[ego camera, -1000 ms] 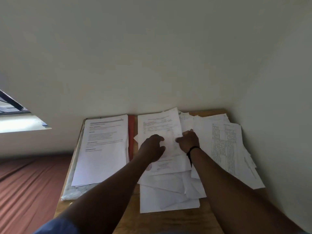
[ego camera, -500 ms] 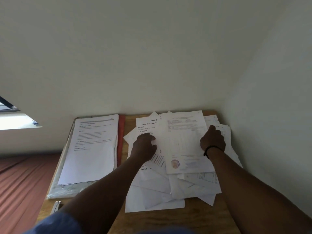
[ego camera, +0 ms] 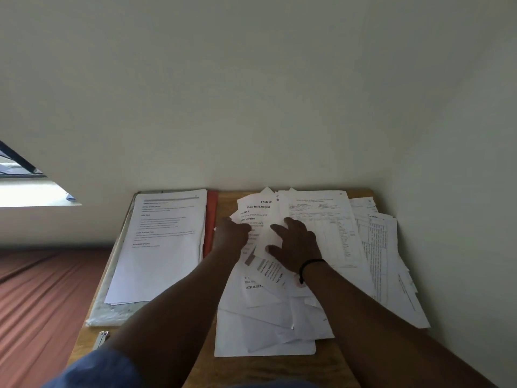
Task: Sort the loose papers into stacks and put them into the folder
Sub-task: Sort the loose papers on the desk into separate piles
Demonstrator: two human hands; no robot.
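Observation:
A spread of loose white papers [ego camera: 268, 326] covers the right half of the wooden table [ego camera: 324, 368]. On the left lies an open folder [ego camera: 210, 219] with a red edge and a neat stack of printed sheets [ego camera: 159, 247] on it. My left hand [ego camera: 233, 236] rests on the pile's left side with fingers curled; whether it pinches a sheet I cannot tell. My right hand [ego camera: 296, 243], with a black wristband, lies flat with spread fingers on a printed form sheet [ego camera: 321, 228] atop the pile.
A clear plastic sleeve [ego camera: 112, 315] sticks out beneath the folder stack. A small metal clip [ego camera: 101, 339] lies near the table's front left corner. Walls close in behind and to the right. A brown-red bed surface [ego camera: 36, 303] lies left of the table.
My right hand slid the form sheet to the right across the pile, then moved back left onto the sheet's left part. A "Shoe Rack" task sheet got uncovered. My left hand barely moved.

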